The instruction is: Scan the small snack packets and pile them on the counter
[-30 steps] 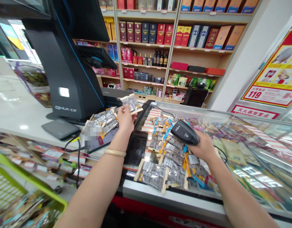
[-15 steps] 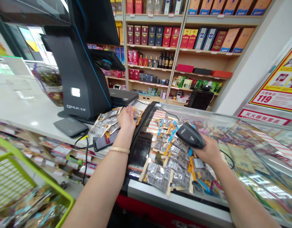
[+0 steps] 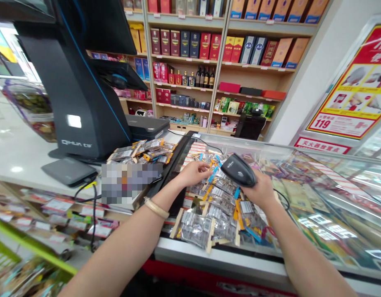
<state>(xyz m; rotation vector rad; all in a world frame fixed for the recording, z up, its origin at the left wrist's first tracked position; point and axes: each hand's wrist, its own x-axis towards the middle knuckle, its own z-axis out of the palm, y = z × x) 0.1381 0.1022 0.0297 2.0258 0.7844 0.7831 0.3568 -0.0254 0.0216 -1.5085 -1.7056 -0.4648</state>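
Note:
In my right hand [image 3: 261,190] is a black barcode scanner [image 3: 238,170], held above a pile of small clear snack packets [image 3: 195,227] with orange, blue and cream edges. The pile lies on the glass-topped counter. My left hand [image 3: 195,172], with a bracelet on its wrist, is over the far left side of this pile. Its fingers are slightly bent and apart, and I see nothing held in them. Another heap of similar packets [image 3: 156,152] rests on the white counter beside the register stand.
A dark register stand [image 3: 85,90] rises at the left, with a small grey box [image 3: 69,171] at its foot. A green basket [image 3: 38,251] holding packets is at the lower left. The scanner's cable [image 3: 283,198] trails right. Shelves [image 3: 190,60] of boxes and bottles stand behind.
My left hand has moved right, from the packets by the register to those on the glass counter. The scanner stays in my right hand. The view has turned slightly right.

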